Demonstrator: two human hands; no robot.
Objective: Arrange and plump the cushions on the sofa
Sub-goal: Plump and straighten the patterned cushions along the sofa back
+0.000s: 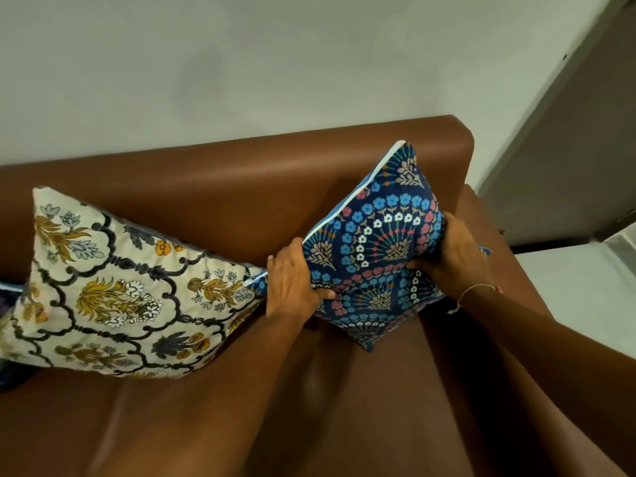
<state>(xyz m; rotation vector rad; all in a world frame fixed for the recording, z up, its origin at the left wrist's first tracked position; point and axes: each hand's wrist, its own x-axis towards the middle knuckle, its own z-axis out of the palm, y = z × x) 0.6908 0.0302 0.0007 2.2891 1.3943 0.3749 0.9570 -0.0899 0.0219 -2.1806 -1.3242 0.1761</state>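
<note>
The blue cushion, standing on one corner on the sofa seat, is squeezed between the left hand and right hand, both clamped on its side edges; it looks light, soft and easily dented, so those edges suit gripping.

Two patterned cushions, one cream and one blue, on one brown sofa.

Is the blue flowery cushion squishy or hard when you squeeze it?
Probably squishy: the blue cushion dents and creases where the left hand and right hand press its sides. It likely is light, since fingers alone hold it tilted up. It should flop over if let go.
</note>
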